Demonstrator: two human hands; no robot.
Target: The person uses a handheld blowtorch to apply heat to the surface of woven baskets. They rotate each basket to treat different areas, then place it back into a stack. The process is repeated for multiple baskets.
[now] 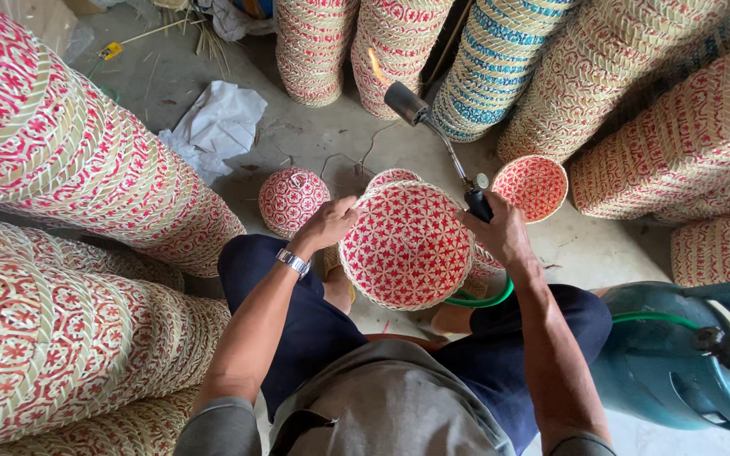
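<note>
Left hand: grips rim of round woven red-and-cream basket, held over lap.
Right hand: closed on handle of gas torch; flame lit at nozzle, pointing away.
Hose: green, beside teal gas cylinder.
Surroundings: tall basket stacks both sides; small bowl basket on the concrete floor.

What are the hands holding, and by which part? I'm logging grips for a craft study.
The left hand grips the round red-and-natural woven basket by its rim. The right hand holds the lit metal gas torch by its black handle.
</note>
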